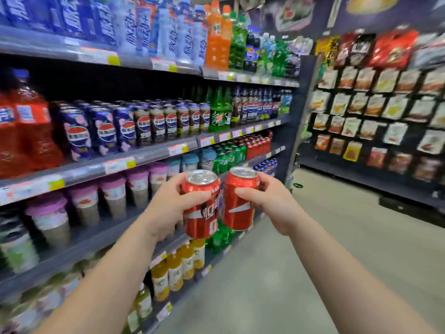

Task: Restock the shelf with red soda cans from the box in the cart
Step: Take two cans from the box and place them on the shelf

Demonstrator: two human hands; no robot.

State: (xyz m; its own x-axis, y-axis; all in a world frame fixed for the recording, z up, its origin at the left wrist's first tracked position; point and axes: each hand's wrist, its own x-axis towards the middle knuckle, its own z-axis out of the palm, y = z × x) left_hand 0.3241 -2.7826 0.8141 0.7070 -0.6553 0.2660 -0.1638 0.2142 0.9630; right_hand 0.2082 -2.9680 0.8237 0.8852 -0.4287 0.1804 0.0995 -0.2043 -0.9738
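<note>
Your left hand (168, 210) gripped one red can (201, 203), your right hand (269, 203) another (239, 198); both near upright, tops tilted toward you.

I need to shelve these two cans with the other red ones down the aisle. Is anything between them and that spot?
Nothing visible. The left can and right can are held up in open aisle; the red cans' row lies ahead.

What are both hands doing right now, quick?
Left hand: closed around a red soda can.
Right hand: closed around a second red soda can.
</note>
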